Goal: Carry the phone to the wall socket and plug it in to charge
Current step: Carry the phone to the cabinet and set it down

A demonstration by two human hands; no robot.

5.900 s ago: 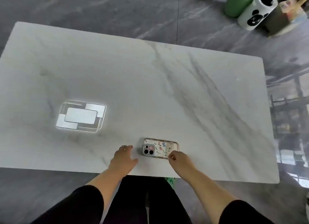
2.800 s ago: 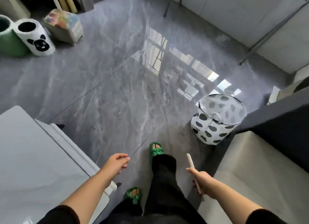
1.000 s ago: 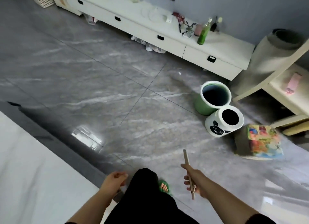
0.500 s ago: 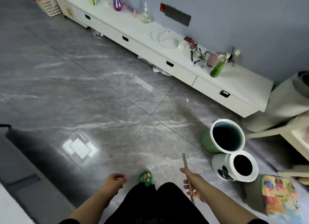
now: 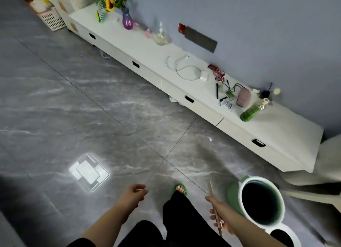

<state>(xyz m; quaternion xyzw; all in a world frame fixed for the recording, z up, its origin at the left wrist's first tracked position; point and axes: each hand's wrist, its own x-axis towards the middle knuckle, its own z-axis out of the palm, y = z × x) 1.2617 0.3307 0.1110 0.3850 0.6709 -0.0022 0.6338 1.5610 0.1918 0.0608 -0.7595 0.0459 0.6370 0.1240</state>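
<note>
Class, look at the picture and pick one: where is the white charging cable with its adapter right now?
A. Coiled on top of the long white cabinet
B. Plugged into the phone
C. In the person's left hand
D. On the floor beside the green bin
A: the white charging cable lies looped on the long white cabinet, its adapter beside it; the right hand holds only the phone, and the left hand is empty.
</note>
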